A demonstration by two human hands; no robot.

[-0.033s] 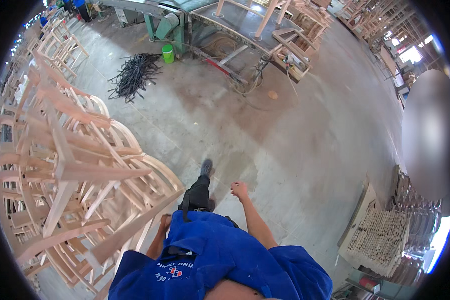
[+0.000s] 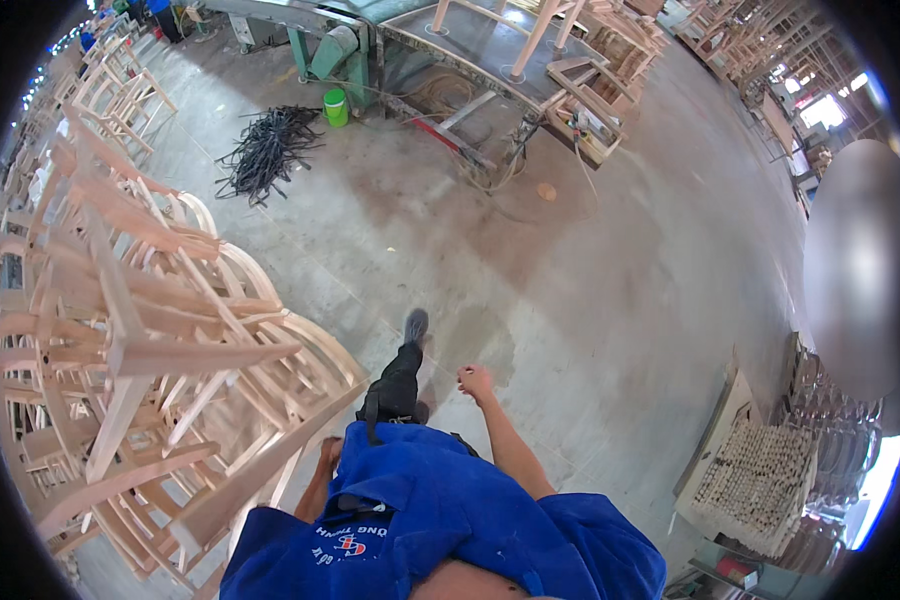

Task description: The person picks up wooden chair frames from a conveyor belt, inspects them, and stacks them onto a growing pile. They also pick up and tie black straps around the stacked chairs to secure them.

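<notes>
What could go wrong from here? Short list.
1. Snag or knock: the left hand is right beside the stacked wooden chair frames, whose legs and rails jut out at many angles. A bump might scrape it or shift a frame; contact can't be judged.
2. Trip: a tangled heap of black strips lies on the floor ahead and to the left, and could catch a foot.

White lettering (image 2: pixel 332 532) and a red emblem (image 2: pixel 351 544) on a blue shirt (image 2: pixel 460 505)
</notes>
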